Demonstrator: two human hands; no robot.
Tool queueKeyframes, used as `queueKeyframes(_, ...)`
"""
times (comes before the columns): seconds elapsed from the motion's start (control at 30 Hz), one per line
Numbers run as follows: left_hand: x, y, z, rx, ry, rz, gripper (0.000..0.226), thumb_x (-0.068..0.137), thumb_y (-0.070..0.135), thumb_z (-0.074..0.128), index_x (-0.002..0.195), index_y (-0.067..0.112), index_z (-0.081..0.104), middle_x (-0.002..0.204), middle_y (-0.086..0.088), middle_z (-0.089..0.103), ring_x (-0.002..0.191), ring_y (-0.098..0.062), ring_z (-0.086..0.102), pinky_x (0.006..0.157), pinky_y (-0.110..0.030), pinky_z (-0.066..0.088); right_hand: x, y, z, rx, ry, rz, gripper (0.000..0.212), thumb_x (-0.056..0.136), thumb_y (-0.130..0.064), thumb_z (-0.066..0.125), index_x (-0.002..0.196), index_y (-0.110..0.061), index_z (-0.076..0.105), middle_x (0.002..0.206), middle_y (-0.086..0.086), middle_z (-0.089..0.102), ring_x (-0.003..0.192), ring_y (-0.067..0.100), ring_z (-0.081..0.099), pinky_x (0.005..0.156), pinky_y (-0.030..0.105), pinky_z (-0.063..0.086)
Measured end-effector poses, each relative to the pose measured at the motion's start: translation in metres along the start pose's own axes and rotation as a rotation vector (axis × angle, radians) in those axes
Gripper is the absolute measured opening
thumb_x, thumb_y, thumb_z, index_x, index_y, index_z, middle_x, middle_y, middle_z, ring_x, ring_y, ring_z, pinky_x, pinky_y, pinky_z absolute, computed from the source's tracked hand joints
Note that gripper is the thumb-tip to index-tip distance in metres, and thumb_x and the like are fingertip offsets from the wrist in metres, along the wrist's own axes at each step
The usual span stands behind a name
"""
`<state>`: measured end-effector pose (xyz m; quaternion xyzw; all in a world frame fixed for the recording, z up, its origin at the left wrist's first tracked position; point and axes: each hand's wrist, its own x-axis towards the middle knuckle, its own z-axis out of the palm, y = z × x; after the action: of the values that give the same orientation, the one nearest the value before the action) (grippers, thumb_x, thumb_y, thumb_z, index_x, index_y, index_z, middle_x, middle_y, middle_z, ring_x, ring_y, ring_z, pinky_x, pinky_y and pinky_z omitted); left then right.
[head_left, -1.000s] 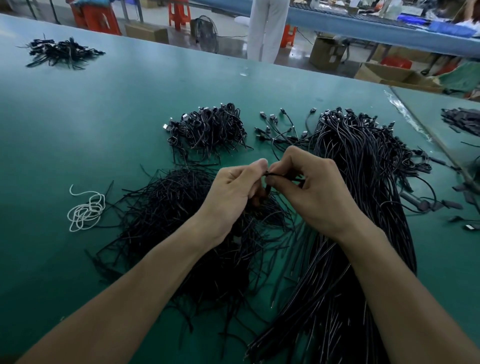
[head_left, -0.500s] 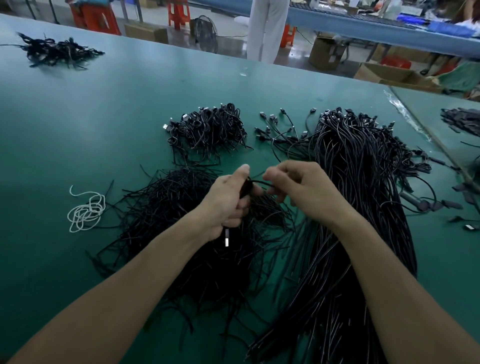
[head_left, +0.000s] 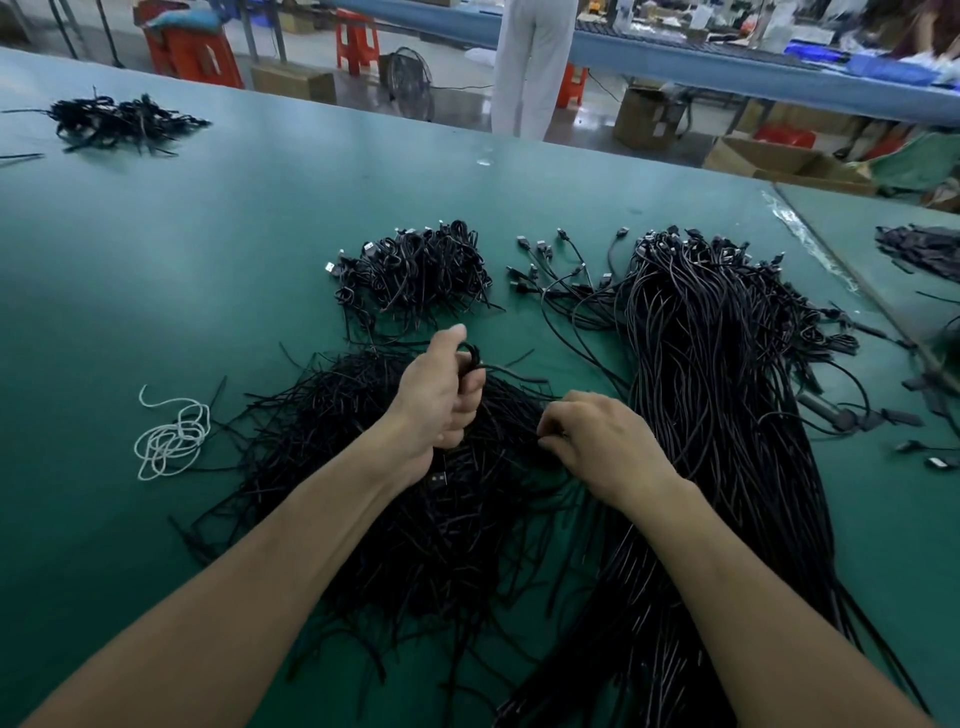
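My left hand (head_left: 441, 397) grips a folded black cable (head_left: 475, 361), whose loop sticks out above the fist and whose plug hangs below the wrist. It hovers over a loose heap of thin black ties (head_left: 363, 493) on the green table (head_left: 234, 234). My right hand (head_left: 602, 441) reaches down into the same heap and pinches thin black strands with its fingertips. A long bundle of straight black cables (head_left: 711, 415) lies to the right. A small pile of coiled, tied cables (head_left: 415, 270) sits behind the hands.
A coil of white cord (head_left: 171, 439) lies at the left. Another black pile (head_left: 119, 122) sits at the far left corner. Loose plugs (head_left: 550, 265) are scattered behind. A person in white trousers (head_left: 535, 67) stands beyond the table, with cardboard boxes (head_left: 779, 161) on the floor.
My hands have come apart. The left has closed round the folded cable and lifted it forward. The right has dropped to the tie heap and pinches strands there.
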<state>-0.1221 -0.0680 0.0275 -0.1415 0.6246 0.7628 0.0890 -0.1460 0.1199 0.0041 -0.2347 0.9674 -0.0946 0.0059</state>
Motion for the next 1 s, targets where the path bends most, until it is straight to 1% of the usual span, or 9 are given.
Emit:
queueKeyframes(0.1, -0.002, 0.002, 0.004, 0.036, 0.039, 0.056, 0.053, 0.097, 0.054, 0.050, 0.055, 0.022, 0.056, 0.052, 0.006, 0.043, 0.038, -0.007, 0.023, 0.034, -0.018, 0.015, -0.001, -0.001, -0.005, -0.005, 0.035, -0.038, 0.013, 0.096, -0.033, 0.061, 0.102, -0.024, 0.068, 0.098, -0.008, 0.057, 0.100, 0.017, 0.054, 0.086, 0.029, 0.039)
queueKeyframes(0.2, -0.005, 0.004, 0.004, 0.018, 0.069, 0.139, 0.054, 0.095, 0.054, 0.055, 0.055, 0.020, 0.066, 0.055, 0.002, 0.041, 0.040, -0.009, 0.022, 0.036, -0.020, 0.013, 0.000, -0.004, -0.010, 0.019, 0.036, -0.047, 0.013, 0.098, -0.033, 0.058, 0.100, -0.022, 0.064, 0.097, -0.008, 0.053, 0.098, 0.018, 0.052, 0.089, 0.032, 0.042)
queueKeyframes(0.3, -0.009, 0.007, 0.004, 0.003, 0.080, 0.203, 0.056, 0.098, 0.049, 0.053, 0.055, 0.017, 0.067, 0.045, 0.006, 0.034, 0.038, -0.009, 0.018, 0.035, -0.020, 0.014, 0.002, 0.000, -0.020, 0.099, -0.002, 0.059, 0.010, 0.099, -0.028, 0.055, 0.091, -0.023, 0.057, 0.090, -0.009, 0.052, 0.089, 0.020, 0.056, 0.075, 0.035, 0.045)
queueKeyframes(0.5, -0.020, 0.013, 0.010, 0.117, -0.023, 0.281, 0.044, 0.103, 0.034, 0.046, 0.074, 0.009, 0.068, 0.043, 0.011, 0.039, 0.035, -0.007, 0.020, 0.036, -0.019, 0.013, 0.003, -0.010, -0.042, 0.801, 0.369, 0.182, 0.012, 0.093, -0.016, 0.067, 0.084, -0.023, 0.065, 0.075, -0.008, 0.065, 0.067, 0.007, 0.060, 0.066, 0.023, 0.050)
queueKeyframes(0.57, -0.023, 0.012, 0.017, 0.163, -0.052, 0.299, 0.028, 0.102, 0.033, 0.048, 0.096, 0.014, 0.067, 0.049, 0.013, 0.039, 0.037, -0.004, 0.026, 0.034, -0.017, 0.018, 0.001, -0.027, -0.046, 1.042, 0.363, 0.093, 0.014, 0.091, -0.010, 0.069, 0.084, -0.022, 0.069, 0.073, -0.008, 0.067, 0.062, 0.007, 0.060, 0.059, 0.020, 0.050)
queueKeyframes(0.67, -0.026, 0.012, 0.025, 0.074, -0.114, 0.348, 0.025, 0.105, 0.026, 0.042, 0.115, 0.018, 0.063, 0.051, 0.017, 0.049, 0.036, 0.000, 0.037, 0.033, -0.012, 0.026, -0.001, -0.045, -0.045, 1.072, 0.290, -0.071, 0.015, 0.090, -0.006, 0.069, 0.087, -0.020, 0.073, 0.078, 0.001, 0.073, 0.066, 0.008, 0.064, 0.062, 0.023, 0.054)
queueKeyframes(0.73, -0.027, 0.013, 0.025, 0.046, -0.138, 0.386, 0.035, 0.108, 0.024, 0.033, 0.114, 0.014, 0.066, 0.048, 0.017, 0.054, 0.036, 0.002, 0.043, 0.036, -0.008, 0.028, -0.003, -0.048, -0.045, 1.109, 0.270, -0.129, 0.016, 0.090, -0.004, 0.068, 0.090, -0.018, 0.075, 0.082, 0.001, 0.075, 0.075, 0.007, 0.069, 0.069, 0.020, 0.055)
queueKeyframes(0.83, -0.027, 0.013, 0.023, 0.022, -0.075, 0.389, 0.051, 0.109, 0.033, 0.028, 0.100, 0.013, 0.074, 0.041, 0.012, 0.046, 0.033, -0.001, 0.034, 0.034, -0.013, 0.025, -0.006, -0.045, -0.046, 1.188, 0.198, -0.201, 0.025, 0.091, 0.004, 0.063, 0.098, -0.018, 0.074, 0.093, -0.010, 0.076, 0.091, 0.005, 0.071, 0.080, 0.017, 0.053)
queueKeyframes(1.0, -0.019, 0.010, 0.019, -0.024, -0.004, 0.367, 0.061, 0.107, 0.048, 0.026, 0.093, 0.018, 0.078, 0.040, 0.006, 0.031, 0.035, -0.010, 0.019, 0.037, -0.014, 0.020, -0.008, -0.047, -0.037, 1.079, 0.267, 0.064, 0.001, 0.088, -0.017, 0.074, 0.089, -0.017, 0.074, 0.080, -0.003, 0.074, 0.075, 0.010, 0.066, 0.071, 0.032, 0.053)
